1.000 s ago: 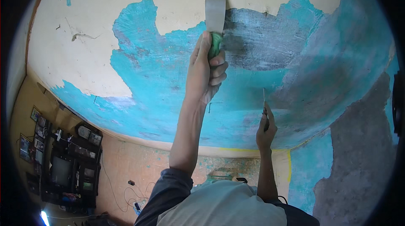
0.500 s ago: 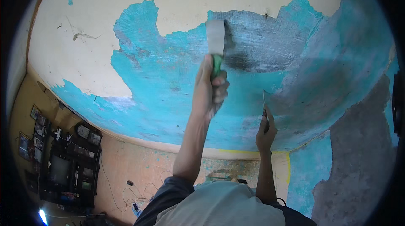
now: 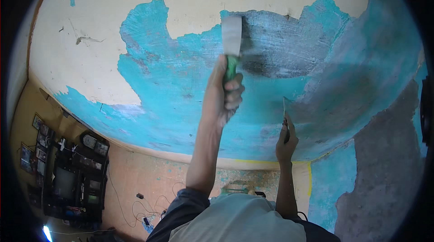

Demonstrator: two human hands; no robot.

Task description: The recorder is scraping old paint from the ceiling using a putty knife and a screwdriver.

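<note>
The left hand (image 3: 224,97) has drawn its wide scraper (image 3: 231,38) lower across the ceiling (image 3: 135,61). It stays clamped on the green handle, arm raised. The right hand (image 3: 286,138) grips a thin blade (image 3: 284,106).

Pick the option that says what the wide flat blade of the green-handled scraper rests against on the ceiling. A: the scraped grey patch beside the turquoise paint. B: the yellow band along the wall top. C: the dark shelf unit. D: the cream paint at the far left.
A: the left hand holds the green-handled scraper with its blade at the left edge of the scraped grey patch, with turquoise paint beside it.
</note>
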